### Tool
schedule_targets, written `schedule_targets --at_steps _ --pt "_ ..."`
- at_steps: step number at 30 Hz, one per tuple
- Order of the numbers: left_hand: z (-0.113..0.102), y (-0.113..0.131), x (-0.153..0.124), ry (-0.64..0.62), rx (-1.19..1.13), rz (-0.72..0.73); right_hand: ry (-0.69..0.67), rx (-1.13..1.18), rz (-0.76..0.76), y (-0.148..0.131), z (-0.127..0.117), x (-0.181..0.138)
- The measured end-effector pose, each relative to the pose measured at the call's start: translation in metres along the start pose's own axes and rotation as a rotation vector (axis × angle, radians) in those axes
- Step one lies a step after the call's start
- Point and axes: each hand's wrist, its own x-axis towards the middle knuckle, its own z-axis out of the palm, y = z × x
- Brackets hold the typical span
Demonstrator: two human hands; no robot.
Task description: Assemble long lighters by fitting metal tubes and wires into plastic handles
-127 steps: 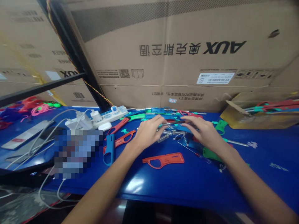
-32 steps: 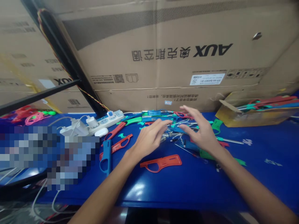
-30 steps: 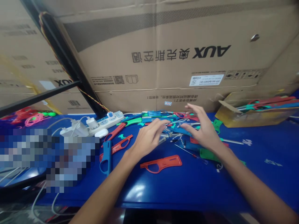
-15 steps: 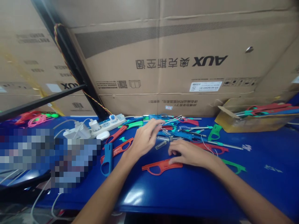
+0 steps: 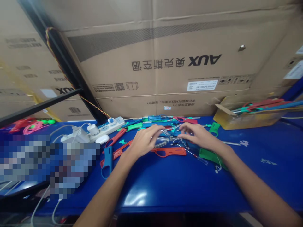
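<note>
My left hand [image 5: 145, 138] hovers over the left side of a pile of gas lighter parts, its thumb and fingers pinched on a thin metal rod [image 5: 170, 128]. My right hand [image 5: 200, 135] reaches into the pile, fingers curled and thumb apart, with wires and small parts close to its fingertips. Between and below the hands lies an orange lighter handle shell [image 5: 174, 151]. A green shell [image 5: 208, 155] rests under my right wrist. Clear plastic pieces [image 5: 161, 144] sit between the hands. A blue shell [image 5: 108, 157] lies left of my left forearm.
A cardboard box [image 5: 251, 121] with lighters in it stands at the back right. A white power strip [image 5: 107, 128] with plugs is at the back left. Large cartons [image 5: 170, 37] wall off the back; a black metal post [image 5: 68, 66] rises at left.
My right hand has let go of the orange shell and moved up into the pile. The orange shell now lies farther back. The left hand keeps its pinch. The view has shifted slightly.
</note>
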Motion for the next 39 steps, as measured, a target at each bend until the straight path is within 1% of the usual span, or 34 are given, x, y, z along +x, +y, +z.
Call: schedule_targets --at_steps 1,4,7,11,13,15,18,21,25,29,33,36,39 --pt "-0.002 -0.002 0.001 -0.006 0.006 0.012 0.027 0.019 0.007 0.000 0.001 0.001" --pt "-0.010 -0.008 0.004 -0.075 0.026 0.061 0.101 0.001 0.028 -0.001 0.007 0.003" --pt "-0.015 -0.013 0.005 -0.100 0.008 0.076 0.122 -0.072 -0.013 0.000 0.013 0.002" --pt "-0.012 -0.018 -0.004 -0.122 -0.034 0.044 0.098 -0.122 -0.130 -0.006 0.018 0.000" --pt "-0.012 -0.020 -0.011 -0.156 -0.033 0.024 0.087 -0.094 -0.144 -0.010 0.019 -0.001" --pt "-0.014 -0.020 -0.016 -0.167 -0.005 0.008 0.066 -0.022 -0.113 -0.015 0.021 -0.002" --pt "-0.021 -0.019 -0.018 -0.180 0.045 -0.017 0.017 0.165 -0.027 -0.019 0.023 -0.003" --pt "-0.027 -0.016 -0.016 -0.248 0.056 -0.045 -0.033 0.279 0.016 -0.023 0.024 -0.006" --pt "-0.029 -0.013 -0.016 -0.373 0.053 -0.065 -0.092 0.191 -0.006 -0.028 0.020 -0.007" --pt "-0.029 -0.012 -0.017 -0.432 0.040 -0.083 -0.136 0.137 -0.047 -0.029 0.018 -0.005" --pt "-0.031 -0.011 -0.016 -0.444 0.010 -0.102 -0.157 0.117 -0.053 -0.027 0.018 -0.005" --pt "-0.031 -0.013 -0.016 -0.412 -0.019 -0.089 -0.154 0.091 -0.062 -0.025 0.019 -0.006" --pt "-0.029 -0.017 -0.016 -0.370 -0.059 -0.042 -0.145 0.061 -0.071 -0.023 0.019 -0.006"
